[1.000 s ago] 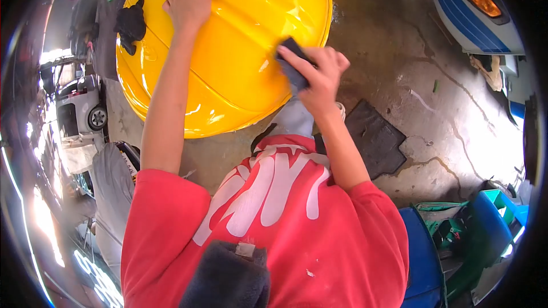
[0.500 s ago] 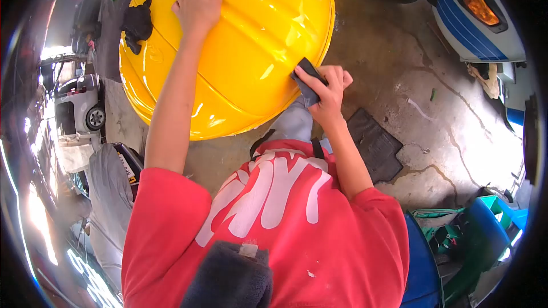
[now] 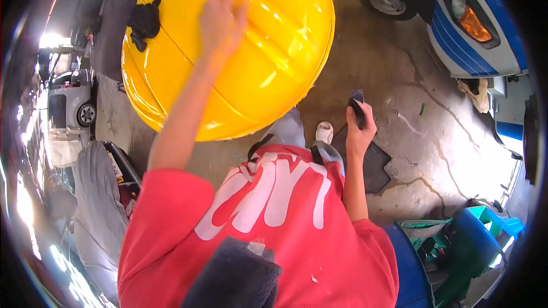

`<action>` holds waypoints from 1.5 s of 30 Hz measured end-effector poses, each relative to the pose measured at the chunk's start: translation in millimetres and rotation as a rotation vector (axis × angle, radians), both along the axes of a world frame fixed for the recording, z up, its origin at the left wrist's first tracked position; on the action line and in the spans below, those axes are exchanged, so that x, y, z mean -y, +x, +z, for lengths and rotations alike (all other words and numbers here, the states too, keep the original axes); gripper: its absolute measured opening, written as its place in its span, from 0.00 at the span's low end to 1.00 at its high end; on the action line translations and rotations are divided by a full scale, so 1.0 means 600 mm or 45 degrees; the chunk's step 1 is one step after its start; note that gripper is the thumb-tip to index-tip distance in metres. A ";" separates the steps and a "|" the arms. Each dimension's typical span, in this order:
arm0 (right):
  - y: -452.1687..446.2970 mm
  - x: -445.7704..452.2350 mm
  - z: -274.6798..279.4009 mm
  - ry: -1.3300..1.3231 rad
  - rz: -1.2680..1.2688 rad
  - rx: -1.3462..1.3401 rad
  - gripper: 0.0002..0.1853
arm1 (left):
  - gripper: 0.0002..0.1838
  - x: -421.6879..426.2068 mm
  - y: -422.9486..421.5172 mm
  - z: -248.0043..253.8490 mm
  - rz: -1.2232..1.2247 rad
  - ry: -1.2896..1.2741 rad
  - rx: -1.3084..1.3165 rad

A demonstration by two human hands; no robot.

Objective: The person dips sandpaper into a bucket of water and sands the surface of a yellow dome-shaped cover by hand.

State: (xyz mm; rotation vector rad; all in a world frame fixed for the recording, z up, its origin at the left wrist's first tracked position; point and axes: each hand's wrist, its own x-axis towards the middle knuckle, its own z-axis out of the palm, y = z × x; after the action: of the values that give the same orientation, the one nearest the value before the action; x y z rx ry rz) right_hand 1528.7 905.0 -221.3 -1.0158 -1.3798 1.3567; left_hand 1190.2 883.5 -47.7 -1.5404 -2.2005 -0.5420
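**A glossy surface, easily marked**

Stained grey concrete floor [image 3: 397, 74] spreads widest around me. Ahead sits the big, rounded, ridged panel of shiny yellow [image 3: 265, 63]. A flat, angular black mat [image 3: 378, 168] lies on the floor to my right. My left hand [image 3: 224, 23] is over the panel, too blurred to tell whether its fingers touch it, or are loose or curled. A crumpled black bundle [image 3: 145, 23] rests near the panel's left edge. My right hand [image 3: 362, 128], clear of the panel, closes its fingers around a small, dark, narrow block [image 3: 358, 107]. I judge a slack grip could drop it; grit underneath could scratch the gloss.
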 end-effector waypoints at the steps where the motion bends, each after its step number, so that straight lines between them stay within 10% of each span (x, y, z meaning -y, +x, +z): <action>1: 0.001 0.001 0.002 -0.174 -0.038 -0.149 0.10 | 0.18 0.015 0.078 0.005 -0.194 0.042 0.100; 4: 0.014 0.012 0.064 -0.461 0.211 -0.410 0.06 | 0.19 0.069 0.270 -0.003 -0.780 -0.187 0.579; 12: 0.039 0.044 0.090 -0.199 0.528 -0.351 0.07 | 0.16 0.103 0.318 0.003 -0.620 -0.467 1.316; 20: -0.021 0.073 0.153 -0.370 0.370 -0.340 0.12 | 0.11 0.105 0.284 0.009 -0.503 -0.488 1.109; 27: -0.134 0.015 0.058 0.617 0.073 0.045 0.21 | 0.20 0.043 0.061 0.045 -0.173 -0.011 0.148; 45: -0.162 0.018 0.010 0.857 -0.113 0.191 0.28 | 0.24 0.045 -0.001 -0.006 0.191 -0.063 -0.105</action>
State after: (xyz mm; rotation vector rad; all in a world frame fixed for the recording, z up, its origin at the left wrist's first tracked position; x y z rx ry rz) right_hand 1431.7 894.0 -215.3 -0.7124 -1.7139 0.6694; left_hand 1189.7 856.3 -51.1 -1.3810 -2.2583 -0.3738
